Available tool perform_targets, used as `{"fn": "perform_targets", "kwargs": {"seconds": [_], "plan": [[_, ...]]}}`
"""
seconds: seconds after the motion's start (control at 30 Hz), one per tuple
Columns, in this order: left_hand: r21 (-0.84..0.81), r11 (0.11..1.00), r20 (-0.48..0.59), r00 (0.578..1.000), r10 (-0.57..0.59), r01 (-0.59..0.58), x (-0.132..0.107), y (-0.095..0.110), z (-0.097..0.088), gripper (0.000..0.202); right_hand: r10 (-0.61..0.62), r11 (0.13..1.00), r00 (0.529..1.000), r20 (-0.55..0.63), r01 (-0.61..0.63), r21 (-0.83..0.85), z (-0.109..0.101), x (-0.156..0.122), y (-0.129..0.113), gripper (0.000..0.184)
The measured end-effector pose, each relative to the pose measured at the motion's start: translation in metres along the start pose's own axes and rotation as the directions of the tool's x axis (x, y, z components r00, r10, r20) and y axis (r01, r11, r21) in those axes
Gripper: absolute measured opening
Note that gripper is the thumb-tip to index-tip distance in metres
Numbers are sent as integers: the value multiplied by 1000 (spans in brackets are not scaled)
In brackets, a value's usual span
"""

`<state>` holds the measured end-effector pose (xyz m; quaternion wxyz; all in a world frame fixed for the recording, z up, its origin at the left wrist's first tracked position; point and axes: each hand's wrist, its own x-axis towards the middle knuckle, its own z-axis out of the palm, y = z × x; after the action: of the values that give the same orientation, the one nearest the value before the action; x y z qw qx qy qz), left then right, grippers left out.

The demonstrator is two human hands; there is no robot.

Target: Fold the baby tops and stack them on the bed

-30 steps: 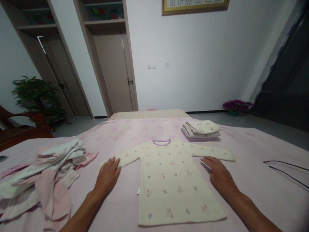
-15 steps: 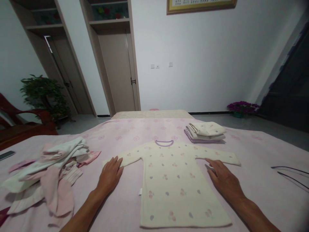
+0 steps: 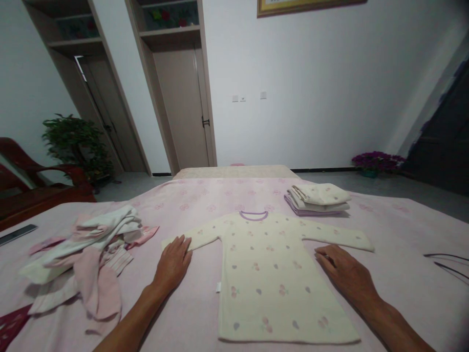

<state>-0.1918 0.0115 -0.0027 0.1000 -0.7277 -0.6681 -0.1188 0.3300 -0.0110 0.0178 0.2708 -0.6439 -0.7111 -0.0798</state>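
A cream long-sleeved shirt (image 3: 271, 274) with a purple neckline and a faint fruit print lies spread flat on the pink bedspread (image 3: 198, 313). My left hand (image 3: 174, 259) rests palm down over the end of its left sleeve, fingers outstretched, hiding part of the cuff. Just below the opposite sleeve, beside the shirt's right edge, is my right hand (image 3: 344, 271). Its fingers are curled in with the thumb close to them, and I see nothing in them.
Loose pink and white clothes (image 3: 95, 264) lie heaped at left, near a phone (image 3: 18, 234). A folded clothes stack (image 3: 318, 200) sits back right. Dark thin straps (image 3: 449, 261) lie at far right. A wooden chair (image 3: 47, 181) stands beyond the left edge.
My right hand's fingers have drawn in from a stretched pose and sit slightly off the sleeve. My left hand stays on the other sleeve. The view has shifted slightly left.
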Motion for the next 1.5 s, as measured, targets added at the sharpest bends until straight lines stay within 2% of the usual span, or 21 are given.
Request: {"fn": "perform_targets", "kwargs": {"seconds": [0.2, 0.37, 0.53, 0.73, 0.93, 1.13, 1.5], "plan": [[-6, 1000, -4, 1000, -7, 7, 1, 0, 1, 45, 13, 1000, 1000, 1, -13, -18, -6, 2, -6, 26], [-35, 999, -20, 1000, -1, 0, 0, 1, -1, 45, 23, 999, 998, -60, -25, -24, 0, 0, 1, 25], [-14, 1000, -18, 1000, 1, -1, 0, 3, -3, 45, 17, 999, 996, -89, -20, -37, 7, -2, 9, 37], [-57, 998, -21, 1000, -13, 12, 0, 3, -5, 44, 30, 1000, 993, -113, -30, 7, 5, -3, 7, 46], [-59, 998, -18, 1000, -9, 8, -1, 4, -9, 44, 12, 999, 996, -89, -8, 44, 8, -1, 9, 47], [-75, 997, -30, 999, -14, 12, -2, 0, -4, 43, -10, 998, 998, -54, 14, 59, 11, 0, 11, 43], [-96, 995, -68, 998, -13, 7, -1, -1, -2, 42, -41, 990, 997, -61, 49, 131, 3, 0, 1, 37]]}}
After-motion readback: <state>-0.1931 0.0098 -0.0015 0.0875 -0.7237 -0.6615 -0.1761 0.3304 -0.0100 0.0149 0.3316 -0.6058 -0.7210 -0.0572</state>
